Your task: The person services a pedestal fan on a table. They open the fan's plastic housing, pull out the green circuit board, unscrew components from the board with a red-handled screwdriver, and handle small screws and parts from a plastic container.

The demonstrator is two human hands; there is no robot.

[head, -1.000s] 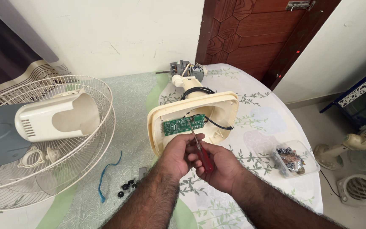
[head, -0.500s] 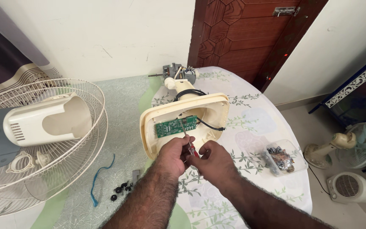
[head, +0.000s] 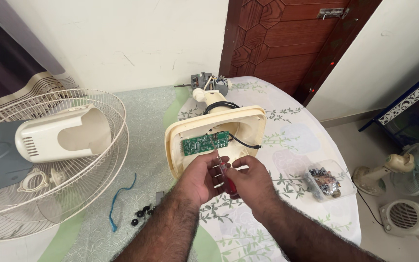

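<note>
hands meet at table's near middle. right hand [head: 250,182] wraps a red-handled screwdriver [head: 225,178], fingers curled tight round the grip; left hand [head: 201,177] pinches the shaft w/ fingertips, steadying it. tip points up into the cream fan base [head: 248,121], lying open side up, just beyond the hands. inside it a green circuit board [head: 205,142] w/ a black cable [head: 246,143] running out to the right. left of hands: black screws [head: 141,213] & a blue wire [head: 120,201] on the floral tablecloth [head: 287,140]. right: clear tray [head: 328,182] of small parts. far left: wire fan guard [head: 98,165] holding a cream motor cover [head: 61,133]. beyond the base: grey motor [head: 209,82], then wooden door [head: 287,39].
</note>
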